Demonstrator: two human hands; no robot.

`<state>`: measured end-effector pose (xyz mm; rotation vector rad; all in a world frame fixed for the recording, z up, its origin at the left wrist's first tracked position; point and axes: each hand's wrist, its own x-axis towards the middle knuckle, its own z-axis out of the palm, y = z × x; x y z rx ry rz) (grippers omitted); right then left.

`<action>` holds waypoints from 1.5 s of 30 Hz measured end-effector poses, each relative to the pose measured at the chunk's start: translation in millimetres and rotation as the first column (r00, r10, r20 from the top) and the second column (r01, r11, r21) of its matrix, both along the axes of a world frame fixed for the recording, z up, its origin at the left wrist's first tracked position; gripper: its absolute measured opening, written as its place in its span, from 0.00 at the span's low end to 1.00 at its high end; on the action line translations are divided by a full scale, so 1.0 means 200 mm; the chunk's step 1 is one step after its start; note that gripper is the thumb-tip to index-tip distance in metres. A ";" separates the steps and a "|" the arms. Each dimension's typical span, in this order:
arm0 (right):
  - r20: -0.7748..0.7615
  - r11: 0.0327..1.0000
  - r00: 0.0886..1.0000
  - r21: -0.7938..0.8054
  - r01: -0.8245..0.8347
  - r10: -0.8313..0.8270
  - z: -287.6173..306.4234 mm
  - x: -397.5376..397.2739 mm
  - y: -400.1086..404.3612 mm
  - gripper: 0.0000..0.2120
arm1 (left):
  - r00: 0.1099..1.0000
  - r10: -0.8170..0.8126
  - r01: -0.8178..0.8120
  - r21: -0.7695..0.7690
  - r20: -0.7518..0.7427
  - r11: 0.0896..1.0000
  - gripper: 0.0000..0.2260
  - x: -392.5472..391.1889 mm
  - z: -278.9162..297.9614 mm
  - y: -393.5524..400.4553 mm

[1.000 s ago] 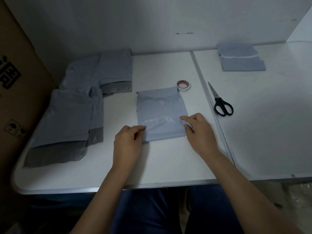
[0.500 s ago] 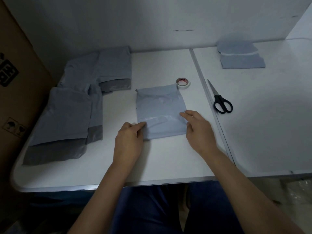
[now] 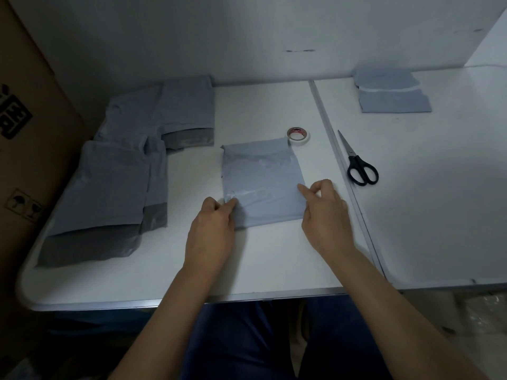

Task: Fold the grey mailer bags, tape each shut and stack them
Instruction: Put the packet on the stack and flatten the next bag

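The folded mailer bag (image 3: 262, 185) lies flat on the white counter (image 3: 274, 264), just in front of the person, its far edge touching the tape roll (image 3: 298, 133). The left hand (image 3: 212, 229) pinches the bag's near-left corner between thumb and curled fingers; the right hand (image 3: 326, 212) rests at the right edge, forefinger stretched onto the film and the other fingers loosely bent — whether that grip closes on the edge I cannot tell.

The bag looks like thin, glossy plastic: light, limp and probably slippery, so it will likely spring open from a crease unless pressed down. The edges and corners seem the sensible places to hold, with flat fingers running along the fold.

A heap of unfolded bags (image 3: 120, 171) lies at the left of the counter — the finished stack (image 3: 392, 91) sits well apart at the far right. Scissors (image 3: 358, 164) lie near the right hand, beyond the seam between the two surfaces.
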<state>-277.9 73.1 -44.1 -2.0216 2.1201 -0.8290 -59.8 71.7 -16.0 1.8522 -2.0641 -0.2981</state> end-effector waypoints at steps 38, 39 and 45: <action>-0.237 0.925 0.923 0.304 -0.226 0.304 0.02 0.24 0.05 0.38 | 0.784 -0.586 0.561 0.169 0.207 0.811 0.27 0.05 -0.01 -0.12; -0.243 0.925 0.927 0.323 -0.200 0.286 0.02 0.25 0.05 0.39 | 0.784 -0.583 0.557 0.172 0.213 0.812 0.27 0.05 0.00 -0.12; -0.263 0.925 0.942 0.365 -0.102 0.208 0.04 0.25 0.07 0.44 | 0.783 -0.580 0.548 0.193 0.223 0.814 0.27 0.03 0.01 -0.11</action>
